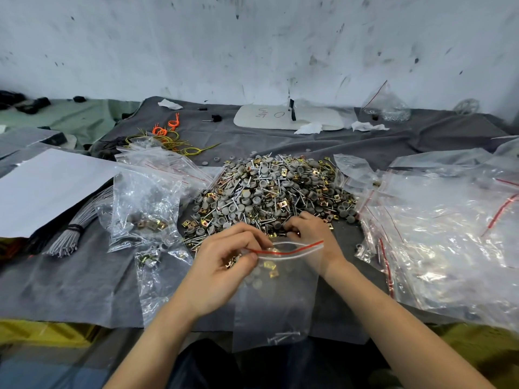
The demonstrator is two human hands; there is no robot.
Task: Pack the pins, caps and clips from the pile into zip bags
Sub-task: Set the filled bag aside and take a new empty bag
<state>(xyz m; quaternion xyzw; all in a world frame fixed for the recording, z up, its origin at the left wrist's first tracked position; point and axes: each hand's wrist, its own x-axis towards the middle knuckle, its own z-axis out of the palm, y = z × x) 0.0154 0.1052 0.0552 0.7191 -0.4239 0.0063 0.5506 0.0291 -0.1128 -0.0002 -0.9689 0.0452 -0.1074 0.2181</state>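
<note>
Head view gives us 2 bare hands working at the near edge of the pile (pixel 272 192), a broad heap of grey caps, metal pins and gold clips lying on a grey cloth (pixel 351 141) in the middle of the scene. Our left hand (pixel 224 265) pinches the left end of the zip bag (pixel 276 301) at its mouth, thumb against fingers on the red-striped rim, with a few gold clips caught under those fingers. The bag's mouth gapes open and the bag hangs toward us over the near edge of the cloth. Inside it we see several gold clips and grey caps near the top and a few pins at the bottom. Our right hand (pixel 307 231) sits just beyond the bag's mouth, fingers curled down into the near edge of the pile; we cannot tell whether it grips a piece. Left of the pile lie filled bags (pixel 146 203), a white sheet (pixel 47 189) and a tied bundle of grey strips (pixel 70 234). Right of the pile spreads a heap of clear bags (pixel 438 220). Farther off lie orange and yellow wire loops (pixel 168 133) and a white board (pixel 289 117).
</note>
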